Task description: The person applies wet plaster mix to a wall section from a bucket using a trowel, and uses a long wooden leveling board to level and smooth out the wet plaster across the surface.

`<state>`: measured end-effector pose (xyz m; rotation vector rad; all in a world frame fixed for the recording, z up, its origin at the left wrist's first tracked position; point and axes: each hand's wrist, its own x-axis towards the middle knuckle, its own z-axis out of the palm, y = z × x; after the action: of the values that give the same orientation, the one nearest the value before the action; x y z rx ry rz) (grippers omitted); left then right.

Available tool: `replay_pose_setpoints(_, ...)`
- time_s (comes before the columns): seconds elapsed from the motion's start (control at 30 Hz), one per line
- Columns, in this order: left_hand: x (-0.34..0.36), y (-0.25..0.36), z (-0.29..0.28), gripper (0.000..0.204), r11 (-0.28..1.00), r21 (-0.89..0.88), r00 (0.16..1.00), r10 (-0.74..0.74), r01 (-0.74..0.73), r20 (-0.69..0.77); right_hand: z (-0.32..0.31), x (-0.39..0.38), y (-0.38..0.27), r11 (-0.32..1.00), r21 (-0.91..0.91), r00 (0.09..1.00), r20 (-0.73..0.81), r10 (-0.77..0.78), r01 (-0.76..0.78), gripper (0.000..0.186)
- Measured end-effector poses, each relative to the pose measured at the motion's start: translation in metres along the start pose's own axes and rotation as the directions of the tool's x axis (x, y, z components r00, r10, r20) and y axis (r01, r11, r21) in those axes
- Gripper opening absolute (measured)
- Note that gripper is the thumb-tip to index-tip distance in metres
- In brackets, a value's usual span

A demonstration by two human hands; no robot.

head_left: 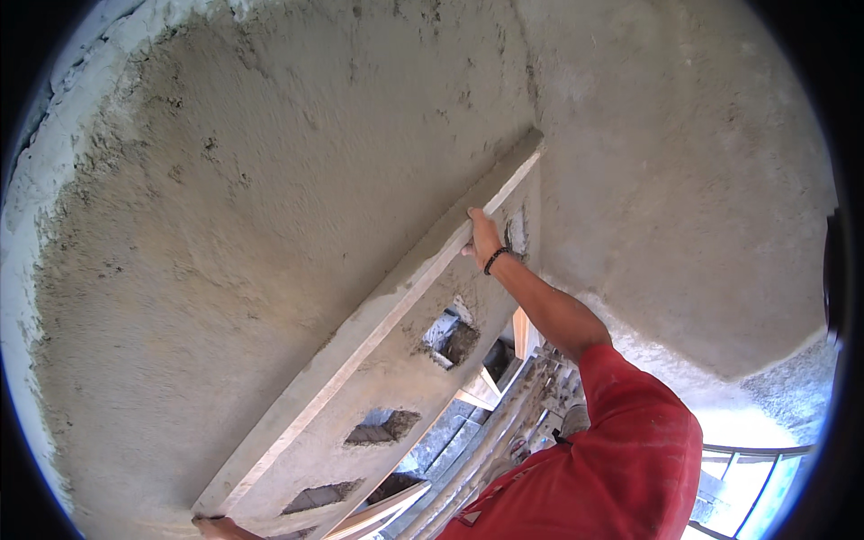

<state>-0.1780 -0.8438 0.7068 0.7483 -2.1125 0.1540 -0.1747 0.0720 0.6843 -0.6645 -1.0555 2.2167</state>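
A long straightedge [360, 333], smeared with wet plaster along its upper side, lies slantwise against the freshly plastered wall [270, 180]. Its far end reaches close to the corner at the upper right. My right hand [484, 236], with a dark beaded bracelet on the wrist, grips it near that end; the fingertips curl over the edge. At the bottom of the view my left hand [220, 528] holds the lower end, mostly cut off by the frame. Uneven plaster with rough pits covers the wall above the straightedge.
Below the straightedge, several square holes open in the wall, among them one hole [450, 337] and another [382, 427]. Wooden boards [481, 387] and poles lie further down. A smooth wall [684, 180] meets the plaster at right. A metal railing [756, 453] stands at lower right.
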Motion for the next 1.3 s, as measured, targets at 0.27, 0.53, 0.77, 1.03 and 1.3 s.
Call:
replay_pose_setpoints(0.27,-0.064,-0.034,0.022,0.050,0.981,-0.116,0.984,0.142,-0.154,-0.106,-0.052,-0.001,0.081,0.988,0.147,0.991,0.132,0.025,-0.044,0.032)
replay_pose_setpoints(0.53,-0.138,-0.003,0.031,0.057,0.724,-0.669,0.986,-0.113,0.168,0.126,-0.137,0.009,0.146,0.983,0.050,0.977,0.135,0.167,-0.175,0.037)
replay_pose_setpoints(0.77,-0.146,0.021,0.035,0.065,0.809,-0.556,0.975,-0.095,0.192,0.199,-0.130,0.039,0.163,0.980,0.105,0.984,0.076,0.163,-0.170,0.040)
replay_pose_setpoints(1.03,-0.118,-0.004,0.042,0.058,0.924,-0.374,0.997,-0.066,0.076,0.039,-0.055,0.006,0.090,0.992,0.123,0.997,0.081,0.008,-0.018,0.026)
replay_pose_setpoints(1.3,-0.053,-0.018,0.025,0.036,0.884,-0.448,0.991,-0.128,0.137,0.049,0.013,-0.021,-0.005,0.981,0.110,0.966,0.188,-0.176,0.157,0.032)
